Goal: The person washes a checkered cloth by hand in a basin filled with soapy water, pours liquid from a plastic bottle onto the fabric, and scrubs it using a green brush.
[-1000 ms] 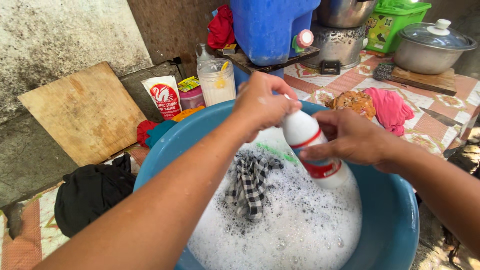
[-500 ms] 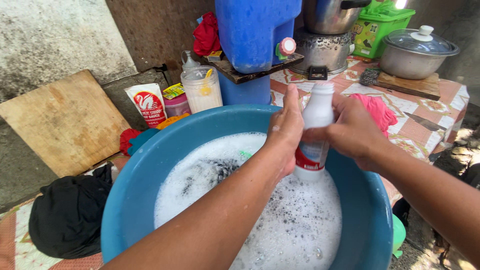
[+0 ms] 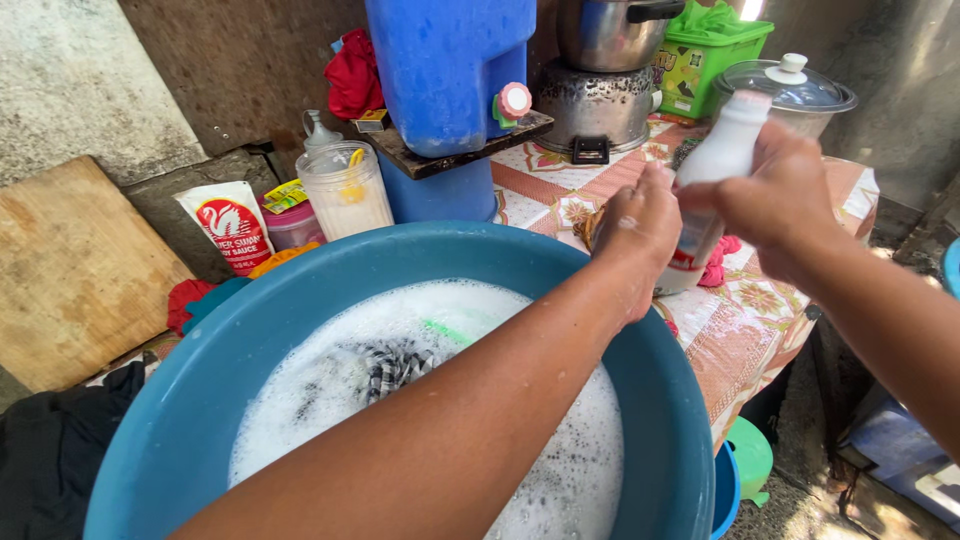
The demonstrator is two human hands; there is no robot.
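Note:
My right hand [image 3: 790, 195] grips a white plastic bottle with a red label [image 3: 716, 160] by its upper half, holding it upright and slightly tilted above the right rim of a big blue basin [image 3: 450, 245]. Closed against the bottle's lower part is my left hand [image 3: 638, 228], its fingertips hidden behind it. The basin holds soapy foam [image 3: 320, 390] with a black-and-white checked cloth [image 3: 395, 368] half sunk in it. Both forearms cross over the basin.
Behind the basin stand a blue water container with a tap [image 3: 445, 70], a clear jar [image 3: 345, 190] and a sauce pouch [image 3: 232, 225]. A lidded pot [image 3: 790, 85], metal stove [image 3: 598, 95] and green box [image 3: 705, 50] sit on the patterned tablecloth [image 3: 750, 320]. A wooden board [image 3: 70, 270] and black cloth [image 3: 45, 450] lie on the left.
Both hands have carried the bottle up and to the right, from over the foam to above the basin's right rim. The view has shifted right as well.

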